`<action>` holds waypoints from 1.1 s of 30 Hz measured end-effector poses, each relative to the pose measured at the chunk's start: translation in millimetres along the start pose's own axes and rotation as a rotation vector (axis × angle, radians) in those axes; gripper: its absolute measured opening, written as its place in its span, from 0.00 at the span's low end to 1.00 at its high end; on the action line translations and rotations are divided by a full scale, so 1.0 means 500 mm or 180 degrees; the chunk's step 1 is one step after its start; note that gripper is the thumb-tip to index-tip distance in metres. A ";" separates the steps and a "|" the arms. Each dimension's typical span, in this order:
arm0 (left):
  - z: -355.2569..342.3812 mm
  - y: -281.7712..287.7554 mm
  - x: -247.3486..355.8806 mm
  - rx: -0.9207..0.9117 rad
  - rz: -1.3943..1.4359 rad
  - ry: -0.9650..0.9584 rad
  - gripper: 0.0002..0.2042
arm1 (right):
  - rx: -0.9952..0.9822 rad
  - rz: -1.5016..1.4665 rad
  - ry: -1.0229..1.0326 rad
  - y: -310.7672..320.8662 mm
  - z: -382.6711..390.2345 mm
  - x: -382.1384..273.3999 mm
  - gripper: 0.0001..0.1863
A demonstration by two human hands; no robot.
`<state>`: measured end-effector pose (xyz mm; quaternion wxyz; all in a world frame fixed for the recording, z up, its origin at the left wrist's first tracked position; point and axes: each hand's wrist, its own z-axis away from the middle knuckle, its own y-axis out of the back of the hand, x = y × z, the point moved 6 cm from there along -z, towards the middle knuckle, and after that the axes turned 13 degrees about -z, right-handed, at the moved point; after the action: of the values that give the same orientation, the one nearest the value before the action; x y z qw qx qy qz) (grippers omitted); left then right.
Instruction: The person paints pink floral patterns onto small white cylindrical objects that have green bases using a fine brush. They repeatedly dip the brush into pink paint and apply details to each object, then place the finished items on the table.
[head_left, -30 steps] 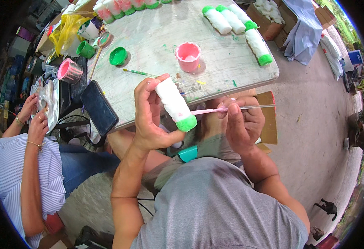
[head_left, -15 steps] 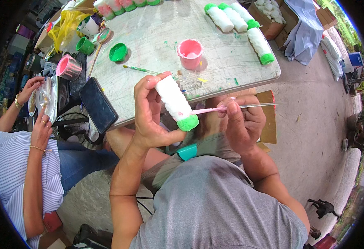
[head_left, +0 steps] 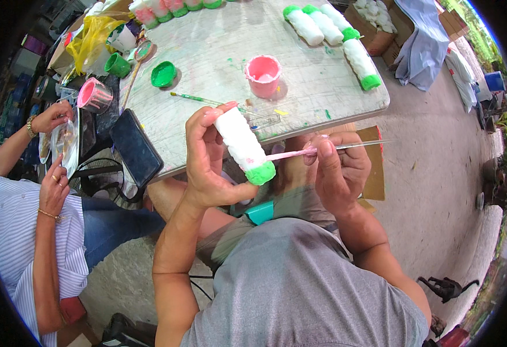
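My left hand (head_left: 202,156) grips a bumpy white cylinder (head_left: 237,134) at its two ends, thumb at the lower end and fingers at the top. The cylinder's lower end is painted green, with a faint pink patch just above it. Pinched in my right hand (head_left: 341,168) is a paintbrush (head_left: 291,154), its pink-coated tip touching the cylinder beside the green band. On the table past my hands stands a pink paint cup (head_left: 263,77). A second brush with a green handle (head_left: 195,99) lies behind my left hand.
Several white cylinders with green ends (head_left: 303,26) lie at the table's far right; pink-and-green ones stand far left. A green paint lid (head_left: 164,74), a phone (head_left: 136,146) and a pink-streaked cup (head_left: 95,95) are left. A co-worker's hands (head_left: 57,173) hold a plastic bag. A black cat (head_left: 447,288) is on the floor.
My hands and the brush stay almost in place. The co-worker's upper hand has shifted on the plastic bag, and the cat has moved a little on the floor.
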<state>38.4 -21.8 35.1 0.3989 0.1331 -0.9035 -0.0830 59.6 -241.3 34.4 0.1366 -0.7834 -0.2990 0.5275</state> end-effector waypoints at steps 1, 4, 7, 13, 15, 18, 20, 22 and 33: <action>0.000 -0.001 -0.001 0.0003 0.0007 -0.0012 0.56 | -0.0034 -0.0013 -0.0008 -0.005 0.000 -0.002 0.04; 0.001 0.000 0.000 0.0006 0.0008 -0.0027 0.56 | -0.0110 0.0016 0.0008 -0.015 0.001 -0.003 0.04; -0.001 0.001 0.001 -0.0002 0.0012 -0.0001 0.56 | -0.0033 0.0187 0.0029 -0.003 0.001 0.000 0.04; 0.003 0.000 -0.001 -0.0005 0.0022 -0.0004 0.56 | -0.0139 0.0075 0.0019 -0.013 0.000 -0.007 0.04; 0.002 0.001 -0.001 0.0001 0.0029 0.0003 0.56 | -0.0238 0.0194 0.0079 -0.018 0.002 -0.007 0.04; 0.001 0.000 0.002 -0.0007 -0.0006 -0.0038 0.56 | -0.0027 0.0436 0.0118 -0.004 0.001 -0.012 0.03; 0.002 0.000 0.000 -0.0029 -0.0064 0.0006 0.56 | -0.0016 0.0209 0.0183 0.001 0.000 -0.015 0.03; 0.005 -0.002 -0.001 -0.0023 -0.0110 0.0028 0.56 | -0.0079 0.0144 0.0272 0.009 0.000 -0.017 0.04; 0.008 0.001 0.006 0.0065 -0.0373 -0.0019 0.55 | -0.1017 0.1082 0.1199 -0.055 0.009 -0.045 0.06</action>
<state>33.3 -22.2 34.5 0.3892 0.1896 -0.8962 -0.0973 40.5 -234.2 63.8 -0.0257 -0.9178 -0.2122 0.3345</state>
